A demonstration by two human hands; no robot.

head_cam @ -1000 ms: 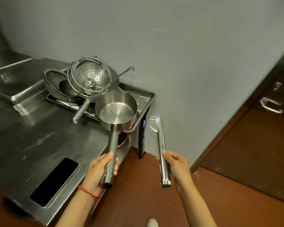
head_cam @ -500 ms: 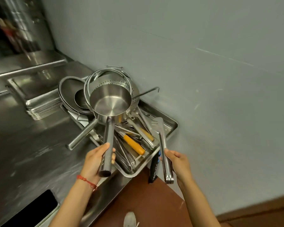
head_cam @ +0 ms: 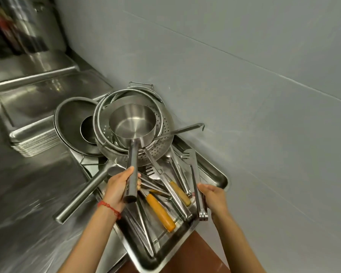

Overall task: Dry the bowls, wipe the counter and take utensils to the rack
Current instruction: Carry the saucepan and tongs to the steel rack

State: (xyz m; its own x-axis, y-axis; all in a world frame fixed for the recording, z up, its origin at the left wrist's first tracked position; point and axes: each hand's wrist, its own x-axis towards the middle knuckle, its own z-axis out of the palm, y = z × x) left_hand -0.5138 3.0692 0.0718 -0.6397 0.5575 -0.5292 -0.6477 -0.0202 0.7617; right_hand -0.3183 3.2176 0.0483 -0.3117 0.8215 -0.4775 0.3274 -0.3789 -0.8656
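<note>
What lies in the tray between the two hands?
In the head view, loose utensils, two with orange handles, lie in the tray between the left hand and the right hand.

The left hand (head_cam: 117, 186) grips the tubular handle of a steel saucepan (head_cam: 133, 125), whose bowl sits inside a perforated colander (head_cam: 159, 142). A red string bracelet (head_cam: 108, 206) circles that wrist. The right hand (head_cam: 213, 198) holds steel tongs (head_cam: 196, 182) near their hinged end, their toothed tip lying over a steel tray (head_cam: 215, 172) crowded with utensils (two have orange handles (head_cam: 159, 212)). A ladle handle (head_cam: 185, 129) with a hooked end juts from the colander toward the grey wall (head_cam: 244, 75). Left of the colander leans a dark wok (head_cam: 71, 123), beside stacked baking trays (head_cam: 34, 138) on the steel counter (head_cam: 28, 203).
</note>
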